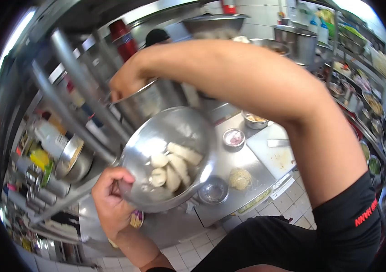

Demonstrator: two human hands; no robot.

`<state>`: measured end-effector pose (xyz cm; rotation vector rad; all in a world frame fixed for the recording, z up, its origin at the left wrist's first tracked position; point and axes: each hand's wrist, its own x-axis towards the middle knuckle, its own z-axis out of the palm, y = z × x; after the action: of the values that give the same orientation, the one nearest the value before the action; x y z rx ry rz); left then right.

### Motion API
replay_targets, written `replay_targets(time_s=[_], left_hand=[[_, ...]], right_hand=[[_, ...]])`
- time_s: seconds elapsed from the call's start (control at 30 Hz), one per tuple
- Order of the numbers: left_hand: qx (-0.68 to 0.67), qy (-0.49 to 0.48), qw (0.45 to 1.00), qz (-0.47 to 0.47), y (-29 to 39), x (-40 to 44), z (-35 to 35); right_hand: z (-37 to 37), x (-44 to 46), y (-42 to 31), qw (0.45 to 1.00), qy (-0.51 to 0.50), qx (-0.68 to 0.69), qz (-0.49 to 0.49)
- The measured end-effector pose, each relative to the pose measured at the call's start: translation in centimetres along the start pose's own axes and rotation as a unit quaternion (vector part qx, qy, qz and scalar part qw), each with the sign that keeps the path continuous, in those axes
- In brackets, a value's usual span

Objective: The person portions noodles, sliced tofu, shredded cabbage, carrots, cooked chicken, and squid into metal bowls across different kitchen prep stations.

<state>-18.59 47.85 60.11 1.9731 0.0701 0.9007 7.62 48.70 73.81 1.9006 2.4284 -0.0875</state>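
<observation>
My left hand [113, 195] grips the rim of a shiny metal bowl [131, 181], thumb over the edge. The bowl is tilted toward me, and several thick, pale cut pieces of food [178, 166] lie in it. Just behind it stands a tall metal pot [154, 102]. My right arm reaches across the view, and my right hand [129, 81] is at the pot's rim with its fingers bent downward. The fingertips are partly hidden, so what they hold, if anything, does not show.
On the steel counter [229, 206] are a small metal bowl of pinkish food [234, 138], a clear bowl [213, 190], a noodle bundle [239, 178] and a white cutting board [270, 156] with a blade. Metal posts [73, 106] rise at left. Someone's black cap [157, 36] shows behind.
</observation>
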Motion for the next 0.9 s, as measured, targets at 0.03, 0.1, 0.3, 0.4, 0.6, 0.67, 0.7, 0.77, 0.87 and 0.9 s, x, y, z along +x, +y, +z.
replay_targets(time_s=[0.03,0.1,0.3,0.4,0.6,0.67,0.7,0.77,0.87,0.9], left_hand=[[0.013,0.009,1.000,0.004,0.1,0.1,0.2],[0.020,0.014,1.000,0.011,0.3,0.2,0.5],[-0.006,0.045,0.999,0.027,0.6,0.6,3.3],[0.014,0.048,0.998,0.026,0.9,-0.3,4.5],[0.133,0.123,0.983,-0.011,2.2,-4.5,9.5],[0.129,0.139,0.981,-0.051,2.5,-6.0,12.4],[0.145,0.144,0.978,-0.049,2.7,-6.5,14.2],[0.166,0.139,0.972,-0.087,3.2,-7.8,16.8],[0.235,0.106,0.963,-0.079,2.7,-10.0,20.9],[0.214,0.084,0.971,-0.066,2.3,-10.4,22.4]], right_hand=[[-0.3,-0.2,-0.2,1.000,-0.006,-0.023,0.009],[-0.9,-3.6,-2.2,0.980,0.176,-0.054,0.072],[-1.2,-16.3,-6.3,0.966,0.259,-0.016,0.020],[-0.7,-25.2,-3.2,0.942,0.328,-0.057,0.042],[1.9,-43.6,14.1,0.854,0.115,-0.048,0.505],[3.9,-45.7,18.5,0.856,0.078,0.101,0.501],[4.1,-45.9,19.1,0.872,0.064,0.146,0.462],[3.0,-44.8,16.9,0.857,-0.015,0.274,0.437],[2.4,-45.7,18.1,0.871,-0.057,0.315,0.374],[2.8,-45.7,19.8,0.883,-0.045,0.302,0.356]])
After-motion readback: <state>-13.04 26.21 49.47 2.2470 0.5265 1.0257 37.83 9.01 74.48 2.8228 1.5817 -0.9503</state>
